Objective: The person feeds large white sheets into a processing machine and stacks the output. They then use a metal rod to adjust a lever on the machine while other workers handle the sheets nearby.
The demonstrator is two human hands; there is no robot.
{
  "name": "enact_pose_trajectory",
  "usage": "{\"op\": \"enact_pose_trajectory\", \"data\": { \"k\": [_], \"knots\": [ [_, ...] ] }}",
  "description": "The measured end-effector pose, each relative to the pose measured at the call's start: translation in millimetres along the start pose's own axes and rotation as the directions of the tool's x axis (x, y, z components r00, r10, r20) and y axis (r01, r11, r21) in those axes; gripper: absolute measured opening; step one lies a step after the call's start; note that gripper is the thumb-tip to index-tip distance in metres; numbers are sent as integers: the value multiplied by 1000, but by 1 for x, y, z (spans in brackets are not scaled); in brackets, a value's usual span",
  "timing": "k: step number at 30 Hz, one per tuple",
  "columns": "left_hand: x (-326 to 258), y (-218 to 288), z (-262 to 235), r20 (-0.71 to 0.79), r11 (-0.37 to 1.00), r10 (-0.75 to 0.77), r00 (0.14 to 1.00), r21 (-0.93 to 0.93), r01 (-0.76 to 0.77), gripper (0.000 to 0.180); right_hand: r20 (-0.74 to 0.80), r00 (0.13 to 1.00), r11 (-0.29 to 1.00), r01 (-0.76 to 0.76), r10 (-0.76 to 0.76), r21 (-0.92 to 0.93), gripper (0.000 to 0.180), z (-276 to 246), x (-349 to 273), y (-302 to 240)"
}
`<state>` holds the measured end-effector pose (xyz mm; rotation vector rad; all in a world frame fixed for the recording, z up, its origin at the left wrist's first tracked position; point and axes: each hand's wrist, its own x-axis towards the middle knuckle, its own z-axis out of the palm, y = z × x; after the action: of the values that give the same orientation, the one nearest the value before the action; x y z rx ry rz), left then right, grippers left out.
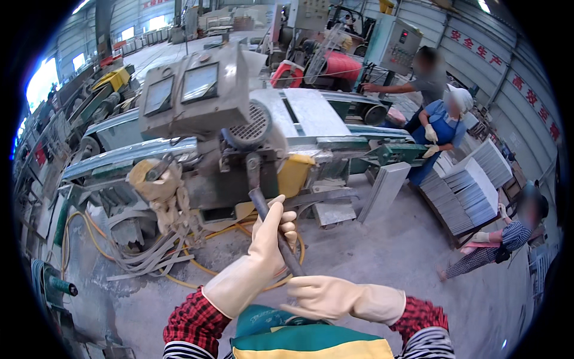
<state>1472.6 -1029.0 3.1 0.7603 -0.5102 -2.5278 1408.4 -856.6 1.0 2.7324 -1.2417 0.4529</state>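
Note:
A dark metal pipe (290, 256) slants from a rod under the machine's motor (251, 124) down toward me. My left hand (260, 254), in a cream rubber glove, is wrapped round its middle, thumb lying along it. At the lower end my right hand (332, 297), gloved alike, has its fingers curled over the pipe; part of that end is hidden by them. Above the motor sits a dusty grey box (194, 96) with two window panels. A yellow guard (294, 175) hangs beside the rod, and a cream cloth bundle (156, 182) is tied on the machine's left.
Yellow hoses (89, 224) and grey strips (140, 266) lie on the floor to the left. Pale slabs (317, 113) rest on the conveyor; others lean (385, 188) against its side. At right, several people stand near stacked slabs (472, 188) and a control cabinet (391, 45).

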Motion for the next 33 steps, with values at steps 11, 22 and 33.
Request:
{"op": "enact_pose_trajectory", "data": {
  "k": [11,22,33],
  "knots": [
    [37,-35,50,178,999,0,984,39,-7,42,-620,-356,584,-215,700,783,41,-3,-63,68],
    [-6,282,72,998,-812,-6,-69,-46,-582,28,-772,-34,772,-11,635,635,34,-231,72,205],
    [53,303,99,979,-938,-54,198,18,-345,38,-628,664,664,258,405,702,32,-198,336,220]
  ]
}}
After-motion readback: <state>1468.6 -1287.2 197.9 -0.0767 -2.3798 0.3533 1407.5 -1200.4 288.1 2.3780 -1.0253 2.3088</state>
